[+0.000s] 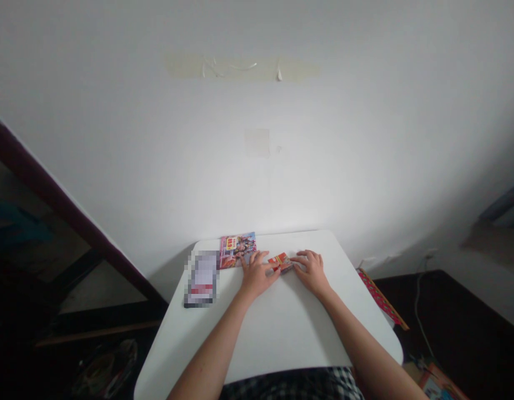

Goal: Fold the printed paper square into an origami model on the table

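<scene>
On the white table [282, 322] lies a small red printed piece of paper [278, 259], apparently folded. My left hand [255, 276] has its thumb and index finger closed at the paper's left edge, while its other fingers spread over a larger colourful printed flyer [228, 256]. From the other side, my right hand [313, 273] holds the paper's right edge with thumb and index finger, its remaining fingers bent above the table. Fingers partly cover the small paper, so its full shape is hidden.
A blurred-out phone-like object [203, 280] lies at the table's left edge. The white wall [257, 189] stands right behind the table. A dark-red-edged frame [52, 183] leans at left. On the floor at right are a cable [418, 305] and a colourful box-like item [438, 383].
</scene>
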The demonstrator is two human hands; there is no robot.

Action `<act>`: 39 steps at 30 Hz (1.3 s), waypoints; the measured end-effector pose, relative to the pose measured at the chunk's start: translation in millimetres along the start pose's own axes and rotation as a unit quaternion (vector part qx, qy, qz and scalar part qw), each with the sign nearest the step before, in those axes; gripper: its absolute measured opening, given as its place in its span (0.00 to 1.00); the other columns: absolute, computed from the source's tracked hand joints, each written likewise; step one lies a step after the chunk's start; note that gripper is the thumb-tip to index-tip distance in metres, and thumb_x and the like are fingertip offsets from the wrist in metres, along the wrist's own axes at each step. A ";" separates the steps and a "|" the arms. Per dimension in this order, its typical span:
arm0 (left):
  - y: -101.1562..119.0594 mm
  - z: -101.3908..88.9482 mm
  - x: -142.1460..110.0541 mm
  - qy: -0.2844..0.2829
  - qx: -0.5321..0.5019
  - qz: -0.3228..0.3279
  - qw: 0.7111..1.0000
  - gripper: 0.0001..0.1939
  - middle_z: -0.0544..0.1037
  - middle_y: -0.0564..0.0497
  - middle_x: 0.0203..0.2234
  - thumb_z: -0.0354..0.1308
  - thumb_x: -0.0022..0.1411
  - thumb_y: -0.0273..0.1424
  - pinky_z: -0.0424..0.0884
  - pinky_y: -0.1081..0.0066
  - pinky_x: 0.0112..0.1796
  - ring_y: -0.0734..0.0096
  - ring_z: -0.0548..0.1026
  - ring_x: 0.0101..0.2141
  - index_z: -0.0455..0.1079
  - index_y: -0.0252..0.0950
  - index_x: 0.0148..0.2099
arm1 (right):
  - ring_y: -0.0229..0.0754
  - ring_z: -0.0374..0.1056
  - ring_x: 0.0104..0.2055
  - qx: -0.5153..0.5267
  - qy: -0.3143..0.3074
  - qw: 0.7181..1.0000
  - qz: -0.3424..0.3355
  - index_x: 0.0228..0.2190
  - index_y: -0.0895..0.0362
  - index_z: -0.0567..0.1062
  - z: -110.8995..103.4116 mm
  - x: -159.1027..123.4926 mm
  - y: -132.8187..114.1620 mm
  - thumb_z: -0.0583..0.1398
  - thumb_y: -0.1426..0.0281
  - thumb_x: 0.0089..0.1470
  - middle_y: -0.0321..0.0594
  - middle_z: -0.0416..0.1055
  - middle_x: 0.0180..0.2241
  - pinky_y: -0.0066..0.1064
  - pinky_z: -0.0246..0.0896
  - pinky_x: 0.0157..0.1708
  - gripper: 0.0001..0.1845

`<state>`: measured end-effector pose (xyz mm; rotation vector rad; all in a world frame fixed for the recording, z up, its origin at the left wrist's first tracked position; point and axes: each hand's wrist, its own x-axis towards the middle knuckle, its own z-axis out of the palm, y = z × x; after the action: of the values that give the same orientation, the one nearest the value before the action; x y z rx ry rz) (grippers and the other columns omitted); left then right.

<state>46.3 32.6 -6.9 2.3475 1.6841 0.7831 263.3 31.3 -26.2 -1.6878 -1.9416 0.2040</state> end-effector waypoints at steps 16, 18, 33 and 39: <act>-2.0 -3.5 0.0 -0.052 -0.002 0.017 0.998 0.13 0.68 0.55 0.62 0.63 0.58 0.47 0.20 0.32 0.61 0.49 0.55 0.65 0.79 0.58 0.45 | 0.50 0.62 0.55 0.027 0.058 0.997 -0.048 0.39 0.44 0.79 6.6 2.6 5.7 0.58 0.61 0.61 0.41 0.69 0.51 0.52 0.52 0.58 0.10; -2.6 -2.4 0.6 -0.050 0.002 0.017 0.999 0.12 0.68 0.55 0.62 0.61 0.60 0.48 0.20 0.31 0.60 0.50 0.55 0.65 0.79 0.59 0.45 | 0.50 0.62 0.55 0.020 0.058 0.997 -0.047 0.39 0.44 0.79 7.8 2.8 6.4 0.57 0.61 0.61 0.41 0.69 0.51 0.52 0.52 0.58 0.10; 1.7 -1.5 -0.1 -0.068 -0.013 0.020 0.997 0.16 0.67 0.55 0.62 0.68 0.52 0.45 0.29 0.32 0.63 0.47 0.54 0.65 0.79 0.57 0.45 | 0.49 0.62 0.55 0.002 0.040 0.998 -0.044 0.39 0.50 0.75 10.6 2.2 6.6 0.53 0.62 0.64 0.43 0.70 0.51 0.51 0.50 0.59 0.12; 10.2 4.1 -4.4 -0.065 -0.014 0.043 0.997 0.14 0.70 0.57 0.60 0.68 0.52 0.45 0.33 0.30 0.62 0.47 0.56 0.64 0.79 0.56 0.43 | 0.49 0.61 0.56 -0.005 0.037 0.998 -0.047 0.39 0.50 0.76 11.3 2.4 7.5 0.53 0.61 0.64 0.44 0.70 0.51 0.52 0.50 0.59 0.12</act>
<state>55.8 25.6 -7.6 2.4078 1.5202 0.6479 264.1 37.8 -38.4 -1.5839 -1.9654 0.0955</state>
